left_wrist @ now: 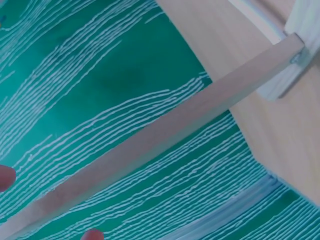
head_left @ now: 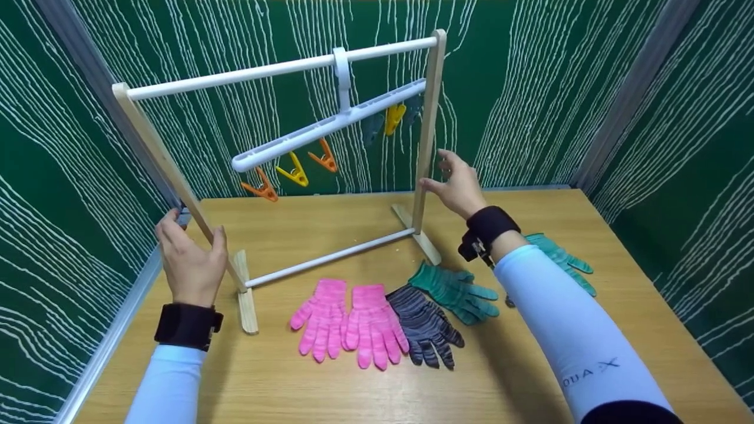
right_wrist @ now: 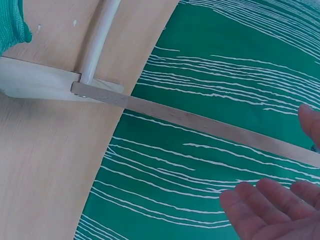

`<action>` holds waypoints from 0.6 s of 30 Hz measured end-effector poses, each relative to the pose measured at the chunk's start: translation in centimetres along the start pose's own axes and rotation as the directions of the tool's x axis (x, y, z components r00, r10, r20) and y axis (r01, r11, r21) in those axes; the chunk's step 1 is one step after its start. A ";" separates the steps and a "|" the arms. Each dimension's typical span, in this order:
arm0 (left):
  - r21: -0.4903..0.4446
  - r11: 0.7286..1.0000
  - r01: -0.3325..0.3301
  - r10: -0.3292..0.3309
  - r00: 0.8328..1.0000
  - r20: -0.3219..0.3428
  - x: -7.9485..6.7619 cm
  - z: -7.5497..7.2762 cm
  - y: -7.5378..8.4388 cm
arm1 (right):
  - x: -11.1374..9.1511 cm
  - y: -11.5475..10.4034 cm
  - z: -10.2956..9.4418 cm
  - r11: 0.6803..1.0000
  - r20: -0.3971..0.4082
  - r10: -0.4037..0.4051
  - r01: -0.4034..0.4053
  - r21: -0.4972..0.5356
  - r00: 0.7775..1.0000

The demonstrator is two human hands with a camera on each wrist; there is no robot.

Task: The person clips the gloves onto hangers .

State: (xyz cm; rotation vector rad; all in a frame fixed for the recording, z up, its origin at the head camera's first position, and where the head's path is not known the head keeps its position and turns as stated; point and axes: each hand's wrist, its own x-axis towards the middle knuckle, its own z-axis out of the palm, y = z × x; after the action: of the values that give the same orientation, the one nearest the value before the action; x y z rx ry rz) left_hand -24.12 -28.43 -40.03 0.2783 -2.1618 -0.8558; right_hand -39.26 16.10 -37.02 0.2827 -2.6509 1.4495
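A wooden rack with white crossbars (head_left: pixel 235 78) stands on the table. My left hand (head_left: pixel 191 268) is beside its left post (left_wrist: pixel 150 137), thumb and a fingertip on either side of the wood with a gap in the left wrist view. On the other side, my right hand (head_left: pixel 458 185) has its thumb close to the right post (right_wrist: pixel 210 127); its fingers are relaxed and apart from the wood in the right wrist view. From the top bar hangs a white clip hanger (head_left: pixel 294 140), tilted, with orange clothespins (head_left: pixel 324 156), yellow clothespins (head_left: pixel 294 171) and dark ones.
In front of the rack lie two pink gloves (head_left: pixel 323 321), a dark striped glove (head_left: pixel 424 327) and a green glove (head_left: pixel 456 291). Another green glove (head_left: pixel 562 259) is partly behind my right forearm. Green walls with white lines (head_left: pixel 530 88) enclose the wooden table (head_left: pixel 330 394).
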 end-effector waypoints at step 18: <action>-0.043 0.999 0.021 -0.017 0.997 0.074 0.5 0.4 0.0 | 1.5 1.1 2.4 0.991 0.086 -0.051 0.040 0.124 0.995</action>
State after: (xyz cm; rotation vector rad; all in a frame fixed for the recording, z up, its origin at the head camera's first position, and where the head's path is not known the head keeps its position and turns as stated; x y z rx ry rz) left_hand -24.76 -28.47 -39.98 0.2488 -2.2085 -0.9365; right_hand -40.99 14.49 -38.96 0.4250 -2.6083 1.6248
